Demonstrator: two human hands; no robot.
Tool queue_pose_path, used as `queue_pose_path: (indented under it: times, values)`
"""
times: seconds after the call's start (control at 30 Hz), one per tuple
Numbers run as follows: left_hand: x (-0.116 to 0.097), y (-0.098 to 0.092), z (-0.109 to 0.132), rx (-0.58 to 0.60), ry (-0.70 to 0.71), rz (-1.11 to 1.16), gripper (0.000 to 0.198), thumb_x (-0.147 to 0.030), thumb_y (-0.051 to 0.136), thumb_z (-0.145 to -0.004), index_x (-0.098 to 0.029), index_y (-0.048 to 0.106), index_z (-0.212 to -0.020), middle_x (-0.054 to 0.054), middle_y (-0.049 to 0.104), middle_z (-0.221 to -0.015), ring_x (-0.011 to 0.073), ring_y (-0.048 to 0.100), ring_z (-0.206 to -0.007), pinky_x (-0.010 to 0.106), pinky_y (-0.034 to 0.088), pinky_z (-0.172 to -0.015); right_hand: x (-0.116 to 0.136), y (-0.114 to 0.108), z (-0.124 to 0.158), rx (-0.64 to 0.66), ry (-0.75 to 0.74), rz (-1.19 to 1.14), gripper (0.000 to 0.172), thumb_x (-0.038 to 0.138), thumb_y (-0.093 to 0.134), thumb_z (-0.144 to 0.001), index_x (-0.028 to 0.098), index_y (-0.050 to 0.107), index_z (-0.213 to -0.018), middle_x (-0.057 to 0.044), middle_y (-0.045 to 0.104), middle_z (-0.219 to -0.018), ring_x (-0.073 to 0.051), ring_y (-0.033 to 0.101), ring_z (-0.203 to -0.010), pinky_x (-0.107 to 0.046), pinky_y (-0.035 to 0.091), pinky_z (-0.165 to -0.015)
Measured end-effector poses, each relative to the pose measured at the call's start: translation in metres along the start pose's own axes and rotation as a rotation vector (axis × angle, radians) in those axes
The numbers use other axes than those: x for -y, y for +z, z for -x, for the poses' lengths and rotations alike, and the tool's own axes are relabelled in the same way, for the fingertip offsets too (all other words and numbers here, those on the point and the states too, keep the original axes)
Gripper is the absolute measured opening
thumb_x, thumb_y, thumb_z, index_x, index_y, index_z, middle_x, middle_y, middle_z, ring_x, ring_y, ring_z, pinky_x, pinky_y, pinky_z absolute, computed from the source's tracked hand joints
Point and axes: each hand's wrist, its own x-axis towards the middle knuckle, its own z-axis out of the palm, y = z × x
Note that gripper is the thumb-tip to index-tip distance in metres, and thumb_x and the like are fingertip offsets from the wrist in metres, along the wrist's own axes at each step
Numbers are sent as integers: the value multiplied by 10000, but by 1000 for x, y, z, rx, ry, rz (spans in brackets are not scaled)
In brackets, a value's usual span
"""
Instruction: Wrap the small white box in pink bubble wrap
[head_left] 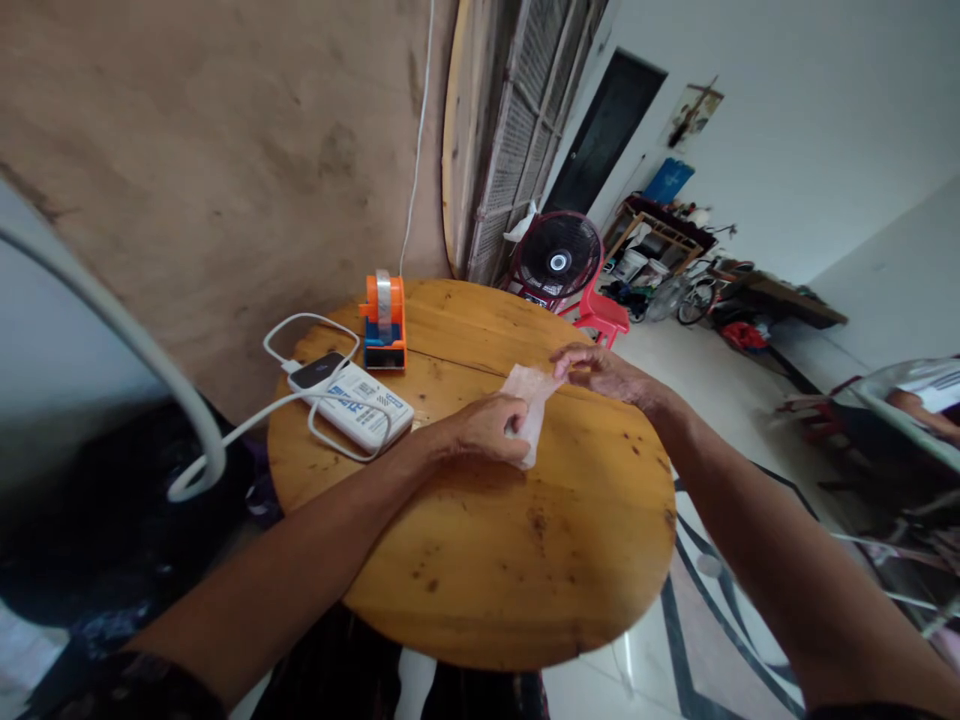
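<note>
A whitish, slightly pink translucent piece of wrapping [534, 385], perhaps a small plastic pouch, lies on the round wooden table [540, 560]. My left hand [486, 428] is closed on its left side, with the fingers curled over it and the thumb below. At its upper right corner, the thumb and fingertips of my right hand [600, 372] pinch the edge. Whether anything is inside the wrapping cannot be made out.
An orange and blue tape dispenser [385, 325] stands at the table's far left. Near it lies a white power bank [367, 408] with a cable [300, 318]. Beyond the table are a fan [559, 255] and a red chair [604, 312]. Another person's arm [924, 412] shows at right.
</note>
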Motion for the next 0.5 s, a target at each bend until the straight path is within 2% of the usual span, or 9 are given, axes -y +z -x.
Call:
queue_pose_path:
  times: [0.13, 0.23, 0.37, 0.5]
  values:
    - [0, 0, 1, 11, -24, 22, 200, -325, 600, -674, -192, 452, -693, -30, 464, -693, 129, 390, -644, 267, 262, -566, 6, 3, -1, 79, -30, 16, 147, 199, 576, -753, 206, 723, -756, -28, 704, -855, -170, 631, -806, -314, 480, -823]
    - [-2, -1, 2, 3, -34, 8, 209, -331, 605, -673, -194, 450, -699, -22, 479, -714, 135, 399, -657, 271, 270, -574, 9, 6, -10, 132, -52, 165, 251, 110, 538, -738, 227, 755, -787, -10, 719, -786, -166, 634, -762, -311, 463, -826]
    - [-3, -2, 2, 9, -39, -6, 203, -328, 604, -664, -195, 455, -697, -16, 498, -733, 145, 420, -679, 274, 284, -586, 16, 12, -18, 143, -36, 442, 310, 64, 566, -731, 265, 776, -839, -13, 752, -870, -196, 646, -860, -335, 428, -893]
    - [-6, -3, 2, 16, -53, -10, 189, -322, 604, -663, -192, 470, -693, -18, 496, -726, 142, 413, -673, 269, 293, -588, 15, 18, -26, 128, -48, 554, 290, 63, 599, -733, 262, 777, -847, -33, 756, -973, -226, 645, -973, -347, 398, -939]
